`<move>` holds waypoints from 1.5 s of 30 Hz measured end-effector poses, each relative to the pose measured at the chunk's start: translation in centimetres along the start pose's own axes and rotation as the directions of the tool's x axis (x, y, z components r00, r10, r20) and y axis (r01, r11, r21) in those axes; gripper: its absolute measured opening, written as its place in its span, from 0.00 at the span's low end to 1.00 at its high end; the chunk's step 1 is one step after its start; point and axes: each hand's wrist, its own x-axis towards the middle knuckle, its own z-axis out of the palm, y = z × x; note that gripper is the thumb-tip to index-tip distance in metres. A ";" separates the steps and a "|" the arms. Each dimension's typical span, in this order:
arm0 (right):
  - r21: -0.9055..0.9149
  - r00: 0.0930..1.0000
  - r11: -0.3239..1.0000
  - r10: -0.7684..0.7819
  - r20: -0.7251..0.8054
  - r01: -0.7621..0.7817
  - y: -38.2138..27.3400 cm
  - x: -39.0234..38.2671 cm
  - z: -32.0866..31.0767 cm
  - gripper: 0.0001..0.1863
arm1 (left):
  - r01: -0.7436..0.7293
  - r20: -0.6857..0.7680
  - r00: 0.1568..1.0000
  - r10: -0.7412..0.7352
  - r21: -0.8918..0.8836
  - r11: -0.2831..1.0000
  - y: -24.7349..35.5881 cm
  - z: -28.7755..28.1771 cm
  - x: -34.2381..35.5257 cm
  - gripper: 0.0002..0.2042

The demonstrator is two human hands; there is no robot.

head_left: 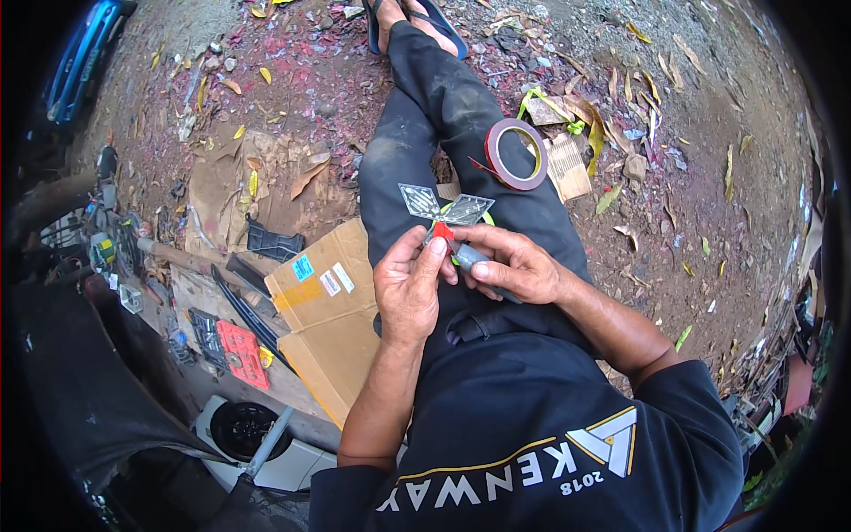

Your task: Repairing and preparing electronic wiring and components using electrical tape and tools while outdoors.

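Observation:
Above my lap, my left hand (409, 288) is closed, pinching a badge (465, 210) with two silvery, shiny diamond-shaped lobes and a red part (441, 232) at its near end. My right hand (521, 264) is curled round a grey-handled tool (470, 257) whose tip is hidden among the fingers, so its kind cannot be told. Its fingertips come close to the red part. A bit of bright green shows below it. Beyond my right hand, a roll of dark red double-sided tape (525, 183) rests on my thigh, a short end peeled loose.
Flattened cardboard (330, 310) lies to my left. Past it sit a red tool case (241, 353), a black plastic piece (273, 241) and a white object with a black round part (248, 430). Dry leaves and a cardboard scrap (567, 167) litter the dirt ground.

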 end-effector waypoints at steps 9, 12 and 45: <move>-0.054 0.996 0.997 0.057 0.071 -0.053 -0.7 0.0 -0.8 0.29 | 0.070 0.021 0.997 -0.068 -0.128 0.989 0.2 0.1 -0.1 0.10; -0.079 0.998 0.996 0.033 0.050 -0.029 -0.4 0.1 -0.4 0.28 | 0.072 0.048 0.997 -0.067 -0.105 0.992 0.0 -0.3 -0.3 0.10; 0.048 0.989 0.994 0.093 0.113 -0.099 -1.4 -0.2 -0.9 0.32 | 0.062 0.047 0.997 -0.058 -0.087 0.994 0.6 0.0 0.0 0.11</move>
